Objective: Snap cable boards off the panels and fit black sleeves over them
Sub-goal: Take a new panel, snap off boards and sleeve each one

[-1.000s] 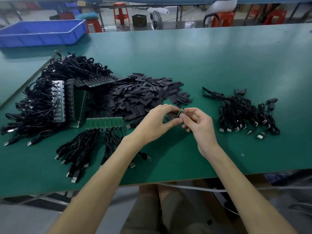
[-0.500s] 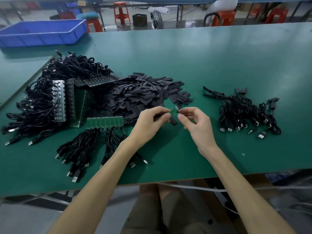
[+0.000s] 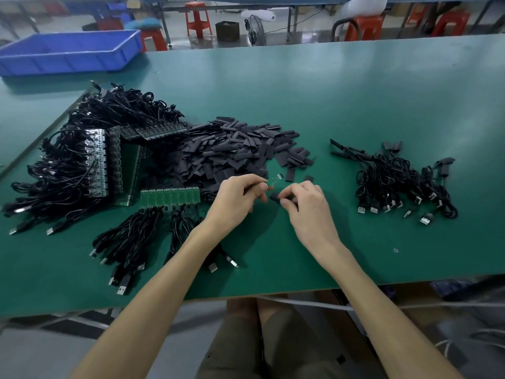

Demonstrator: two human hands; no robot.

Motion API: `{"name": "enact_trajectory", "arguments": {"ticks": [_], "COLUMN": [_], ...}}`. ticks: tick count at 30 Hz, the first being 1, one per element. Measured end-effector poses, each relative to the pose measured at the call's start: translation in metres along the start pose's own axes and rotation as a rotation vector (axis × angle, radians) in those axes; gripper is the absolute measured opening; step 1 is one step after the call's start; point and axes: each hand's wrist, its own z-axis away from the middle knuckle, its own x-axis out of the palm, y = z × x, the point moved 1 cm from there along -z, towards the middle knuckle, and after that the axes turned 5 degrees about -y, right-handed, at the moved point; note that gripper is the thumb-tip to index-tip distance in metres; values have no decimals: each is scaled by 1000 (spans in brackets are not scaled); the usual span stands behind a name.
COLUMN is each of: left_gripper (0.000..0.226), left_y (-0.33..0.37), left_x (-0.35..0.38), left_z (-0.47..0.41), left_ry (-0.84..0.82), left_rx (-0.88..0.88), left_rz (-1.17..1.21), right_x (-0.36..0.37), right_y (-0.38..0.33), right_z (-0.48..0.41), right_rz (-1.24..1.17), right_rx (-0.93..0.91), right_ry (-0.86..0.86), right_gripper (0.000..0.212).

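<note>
My left hand (image 3: 237, 199) pinches a small green cable board (image 3: 274, 180) that sticks up to the right of its fingertips. My right hand (image 3: 306, 203) is closed on a black sleeve (image 3: 275, 198) just below the board, a short gap apart from it. A green panel (image 3: 170, 197) with cables hanging from it lies left of my left hand. Behind my hands lies a heap of black sleeves (image 3: 232, 151). At the far left, more panels with cables (image 3: 82, 157) are stacked in a tangle.
A pile of sleeved cables (image 3: 396, 179) lies to the right of my hands. A blue bin (image 3: 68, 53) stands at the back left. Loose cable bundles (image 3: 128, 242) spread toward the table's front edge (image 3: 273, 294). Stools stand beyond the table.
My hands have drawn apart. The left keeps the snapped-off board, and the right has dropped lower and now holds a black sleeve.
</note>
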Motion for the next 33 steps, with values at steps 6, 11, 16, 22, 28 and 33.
{"name": "enact_trajectory", "arguments": {"ticks": [6,11,16,22,28,33], "left_gripper": [15,15,14,15,14,14], "left_y": [-11,-16,-16,-14,-12,-12], "left_x": [-11,-15,-11,-9,-10,-9], "left_z": [2,6,5,7,7,8], "left_ry": [3,-34,-13,-21,-19,-23], "left_rx": [-21,-14,-25,-1,2,5], "left_rz": [-41,-47,-84,-164,-175,-180], "right_x": [-2,-7,-13,-12,-12,-12], "right_y": [1,3,4,0,-3,-2], "right_z": [-2,-2,-3,1,1,1], "right_rz": [-42,-183,-414,-449,-336,-331], "right_rx": [32,39,76,37,1,-3], "right_ry": [-30,-39,-2,-20,-71,-39], "right_gripper": [20,15,6,20,22,15]}}
